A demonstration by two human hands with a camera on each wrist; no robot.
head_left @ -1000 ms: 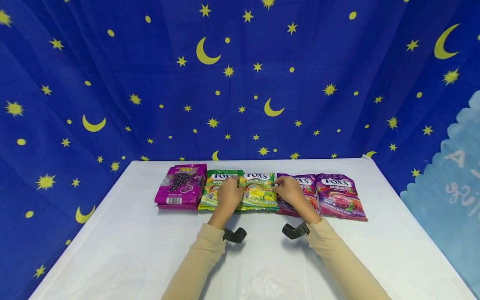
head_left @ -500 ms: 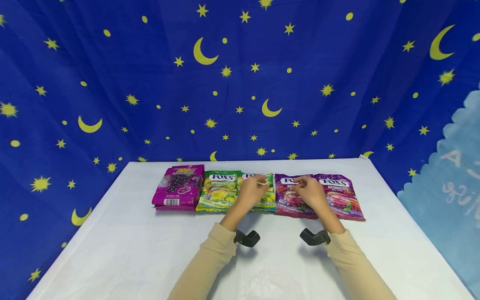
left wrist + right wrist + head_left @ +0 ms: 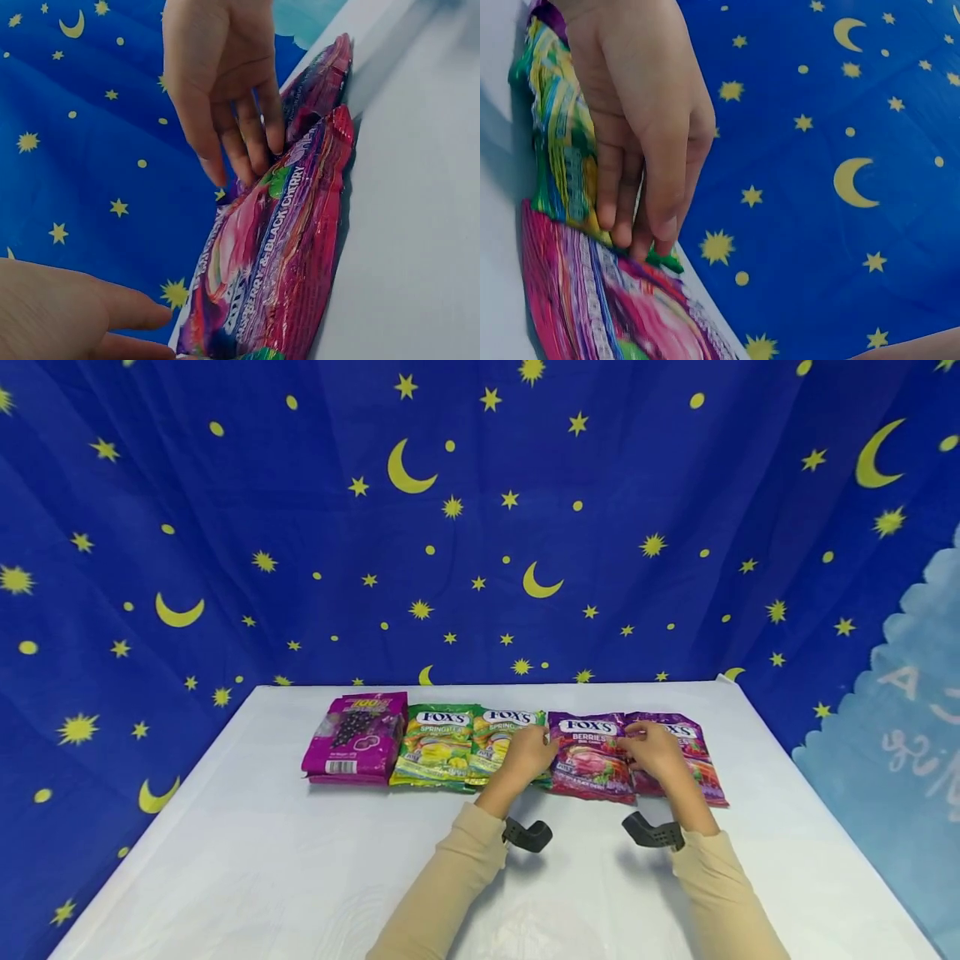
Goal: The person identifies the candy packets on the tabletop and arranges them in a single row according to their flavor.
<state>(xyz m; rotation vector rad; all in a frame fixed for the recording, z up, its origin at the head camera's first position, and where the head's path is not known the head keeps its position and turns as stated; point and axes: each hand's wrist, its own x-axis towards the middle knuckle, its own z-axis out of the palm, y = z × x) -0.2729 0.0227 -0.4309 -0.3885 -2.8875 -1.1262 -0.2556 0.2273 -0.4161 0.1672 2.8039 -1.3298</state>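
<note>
Two purple Fox's Berries candy bags lie side by side at the right of a row. My left hand [image 3: 528,752] touches the left edge of the nearer-to-centre berries bag [image 3: 588,758], its fingers fairly straight. At that bag's opposite edge, my right hand [image 3: 656,752] rests its fingertips, partly covering the outer berries bag [image 3: 701,767]. In the left wrist view, the right hand [image 3: 221,90] reaches down with extended fingers. From the right wrist, the left hand [image 3: 645,127] shows fingers lightly bent between the green and purple bags.
Two green-yellow Fox's candy bags, a left one [image 3: 433,747] and one partly behind my left hand [image 3: 491,743], continue the row. A purple grape candy bag [image 3: 356,739] sits at its left end. The white table [image 3: 300,877] meets a blue starry curtain [image 3: 480,527] behind.
Both hands have moved right, from the edges of the right-hand green bag to the edges of the first berries bag. The bags stay in their row.
</note>
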